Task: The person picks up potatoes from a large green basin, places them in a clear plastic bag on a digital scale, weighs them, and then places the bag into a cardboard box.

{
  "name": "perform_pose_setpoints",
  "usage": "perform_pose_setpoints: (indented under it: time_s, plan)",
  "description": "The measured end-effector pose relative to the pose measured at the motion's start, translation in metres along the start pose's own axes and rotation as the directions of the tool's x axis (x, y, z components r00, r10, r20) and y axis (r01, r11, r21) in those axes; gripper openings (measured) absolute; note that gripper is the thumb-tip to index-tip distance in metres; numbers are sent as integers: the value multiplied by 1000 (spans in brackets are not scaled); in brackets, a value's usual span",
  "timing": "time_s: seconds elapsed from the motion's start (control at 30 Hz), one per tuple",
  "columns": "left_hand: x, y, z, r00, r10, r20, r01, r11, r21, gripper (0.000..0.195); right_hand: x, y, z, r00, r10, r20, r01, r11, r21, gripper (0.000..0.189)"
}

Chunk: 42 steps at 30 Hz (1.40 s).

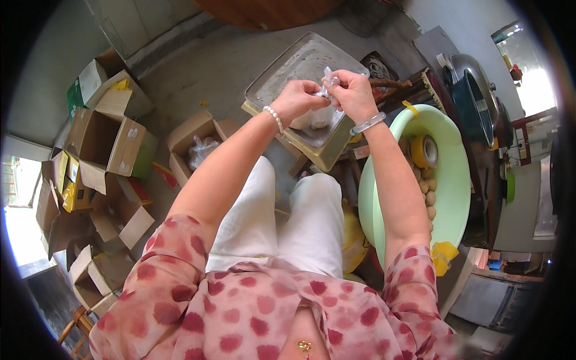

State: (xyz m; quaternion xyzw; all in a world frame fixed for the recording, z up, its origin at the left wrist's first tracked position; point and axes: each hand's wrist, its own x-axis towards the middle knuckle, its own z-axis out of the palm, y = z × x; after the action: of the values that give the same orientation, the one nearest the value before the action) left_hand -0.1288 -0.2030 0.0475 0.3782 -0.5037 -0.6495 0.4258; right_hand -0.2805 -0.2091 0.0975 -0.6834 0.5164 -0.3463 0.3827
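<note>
Above a metal tray (288,67) on a yellowish base, both hands grip the gathered neck of a clear plastic bag (320,116). My left hand (300,100) pinches it from the left, a beaded bracelet at the wrist. My right hand (351,92) holds the twisted top, which sticks up between the fingers. Pale, roundish things show through the bag low down, over the tray; what they are I cannot tell. To the right, a light green plastic basin (454,189) holds several round brown balls (430,198) and a roll of yellow tape (424,151).
A cardboard box (180,139) with clear plastic bags (201,150) stands left of the tray. Farther left are several open cardboard boxes (94,137). Yellow tape (443,257) sticks to the basin's near rim. Dark pans (472,108) stand beyond the basin, and a round wooden table (270,11) is at the top.
</note>
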Motion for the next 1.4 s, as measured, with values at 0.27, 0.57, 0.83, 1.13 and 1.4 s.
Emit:
perform_pose_setpoints:
  time_s: [0.27, 0.57, 0.83, 1.13, 1.4]
  plan:
    - [10, 15, -6, 1000, -12, 5, 12, 994, 112, 20, -11, -10, -6, 975, 36, -220, -1, 988, 156, 20]
    - [0, 35, -40, 994, 87, -66, -88, 996, -14, 14, -52, 14, 31, 932, 189, -309, -40, 901, 432, 19]
    - [-46, 42, -100, 964, 132, -233, -96, 983, 158, 14, -94, 53, 92, 957, 288, 25, -279, 898, 341, 14]
    - [-105, -19, -189, 862, 9, -506, 113, 971, 210, 17, -120, 95, 111, 926, 363, -100, -299, 870, 392, 13]
    - [-138, -129, -260, 696, -157, -701, 363, 919, 154, 19, -120, 97, 128, 953, 300, -38, -290, 942, 170, 13]
